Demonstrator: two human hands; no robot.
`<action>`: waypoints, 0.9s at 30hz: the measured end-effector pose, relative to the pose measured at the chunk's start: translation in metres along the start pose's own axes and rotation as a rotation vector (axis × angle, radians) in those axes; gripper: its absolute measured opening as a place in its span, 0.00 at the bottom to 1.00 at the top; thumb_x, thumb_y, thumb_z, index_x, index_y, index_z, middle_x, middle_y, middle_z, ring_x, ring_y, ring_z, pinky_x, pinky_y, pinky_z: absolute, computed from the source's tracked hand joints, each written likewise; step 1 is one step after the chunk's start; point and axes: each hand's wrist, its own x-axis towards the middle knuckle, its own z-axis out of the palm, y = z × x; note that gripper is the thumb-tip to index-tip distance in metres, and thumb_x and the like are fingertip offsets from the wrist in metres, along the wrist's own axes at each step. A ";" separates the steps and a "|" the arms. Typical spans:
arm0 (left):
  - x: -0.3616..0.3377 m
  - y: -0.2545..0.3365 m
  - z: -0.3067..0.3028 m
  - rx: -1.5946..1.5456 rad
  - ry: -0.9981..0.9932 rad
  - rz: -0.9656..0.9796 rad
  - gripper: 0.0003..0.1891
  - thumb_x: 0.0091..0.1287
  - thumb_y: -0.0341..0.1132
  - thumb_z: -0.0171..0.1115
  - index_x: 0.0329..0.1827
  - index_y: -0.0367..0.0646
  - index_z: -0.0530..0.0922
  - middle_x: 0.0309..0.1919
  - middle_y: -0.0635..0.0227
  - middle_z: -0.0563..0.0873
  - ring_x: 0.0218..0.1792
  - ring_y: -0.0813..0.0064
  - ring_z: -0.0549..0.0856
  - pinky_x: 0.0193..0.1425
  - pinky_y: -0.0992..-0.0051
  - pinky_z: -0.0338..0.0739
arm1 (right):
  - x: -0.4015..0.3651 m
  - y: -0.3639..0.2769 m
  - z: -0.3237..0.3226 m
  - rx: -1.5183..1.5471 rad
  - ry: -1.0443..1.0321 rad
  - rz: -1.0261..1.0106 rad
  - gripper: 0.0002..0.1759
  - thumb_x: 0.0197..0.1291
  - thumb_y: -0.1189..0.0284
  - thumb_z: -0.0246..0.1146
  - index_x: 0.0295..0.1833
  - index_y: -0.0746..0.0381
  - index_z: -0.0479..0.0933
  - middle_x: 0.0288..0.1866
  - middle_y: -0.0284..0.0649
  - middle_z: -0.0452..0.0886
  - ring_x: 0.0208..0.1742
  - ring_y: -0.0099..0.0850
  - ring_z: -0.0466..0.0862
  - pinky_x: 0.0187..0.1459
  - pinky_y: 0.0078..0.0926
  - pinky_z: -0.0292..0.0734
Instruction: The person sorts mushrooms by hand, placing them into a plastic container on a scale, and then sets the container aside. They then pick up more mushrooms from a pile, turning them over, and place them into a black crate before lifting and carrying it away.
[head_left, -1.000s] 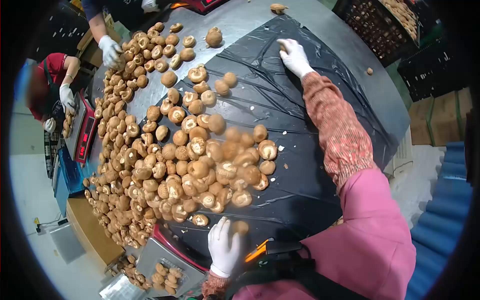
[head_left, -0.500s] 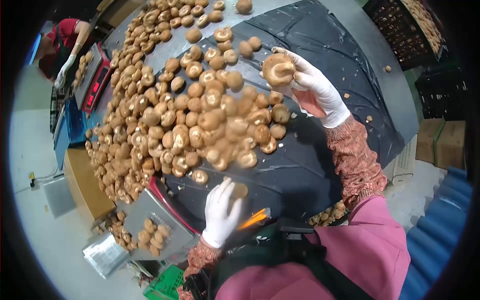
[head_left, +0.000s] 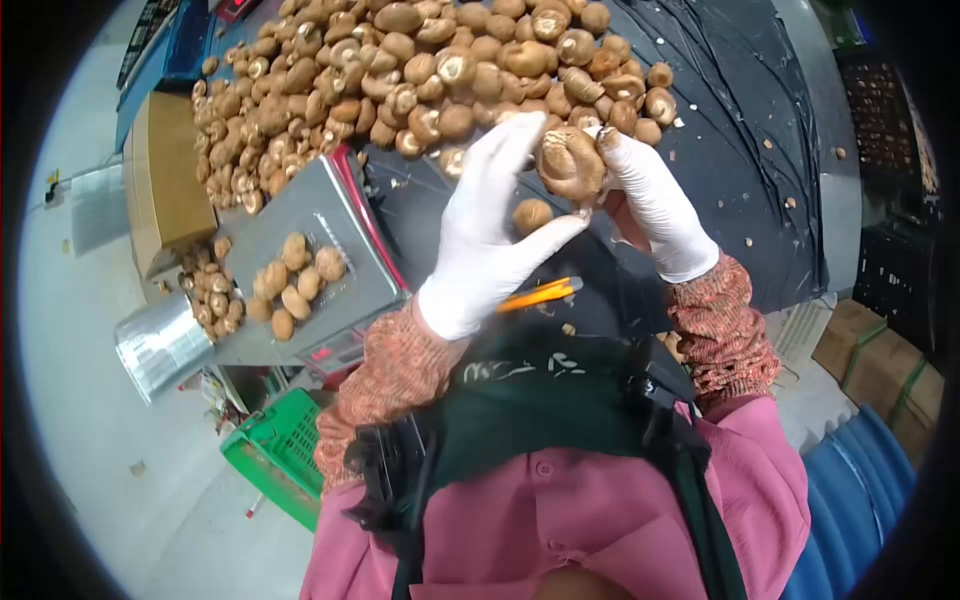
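My right hand (head_left: 655, 205), in a white glove, grips a large brown mushroom (head_left: 570, 162) by its cap, close in front of my chest. My left hand (head_left: 490, 235), also gloved, reaches up so its fingertips touch that mushroom's left side. A small mushroom (head_left: 530, 215) sits between the left thumb and fingers. Both hands hover over the near edge of the black plastic sheet (head_left: 740, 150). Just beyond them lies the big heap of mushrooms (head_left: 400, 70).
A metal scale tray (head_left: 345, 215) holding several mushrooms stands at the left. An orange-handled tool (head_left: 540, 293) lies below my hands. A cardboard box (head_left: 160, 180), a green crate (head_left: 275, 450) and a metal scoop (head_left: 160, 345) are lower left. Boxes (head_left: 865, 355) stand right.
My right hand picked up a large mushroom at the far side and brought it back toward my chest. My left hand rose with its small mushroom to meet it. The view tilted down.
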 end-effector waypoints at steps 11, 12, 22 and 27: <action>-0.079 -0.015 -0.076 -1.285 0.033 -0.421 0.31 0.75 0.45 0.55 0.74 0.33 0.65 0.67 0.46 0.77 0.58 0.56 0.83 0.60 0.58 0.80 | -0.020 0.030 0.078 -0.458 0.122 -0.228 0.16 0.72 0.71 0.62 0.62 0.65 0.78 0.54 0.38 0.83 0.50 0.21 0.81 0.49 0.20 0.79; -0.086 -0.015 -0.081 -1.326 0.055 -0.415 0.30 0.76 0.44 0.54 0.74 0.33 0.65 0.67 0.46 0.77 0.59 0.55 0.83 0.61 0.57 0.80 | -0.022 0.034 0.089 -0.522 0.079 -0.272 0.18 0.69 0.72 0.65 0.62 0.64 0.77 0.56 0.38 0.82 0.52 0.22 0.81 0.51 0.22 0.79; -0.175 -0.033 -0.109 -1.466 0.188 -0.497 0.23 0.83 0.38 0.44 0.72 0.31 0.67 0.64 0.57 0.79 0.64 0.65 0.80 0.70 0.64 0.72 | -0.009 0.083 0.164 -1.322 -0.422 -0.633 0.32 0.49 0.72 0.76 0.63 0.59 0.77 0.61 0.46 0.79 0.59 0.45 0.80 0.60 0.37 0.78; -0.209 -0.025 -0.140 -1.219 0.142 -0.542 0.26 0.83 0.42 0.40 0.75 0.33 0.63 0.66 0.56 0.77 0.62 0.61 0.80 0.72 0.59 0.70 | 0.020 0.114 0.192 -1.152 -0.279 -0.586 0.29 0.53 0.71 0.76 0.61 0.63 0.76 0.56 0.47 0.82 0.56 0.42 0.83 0.58 0.35 0.79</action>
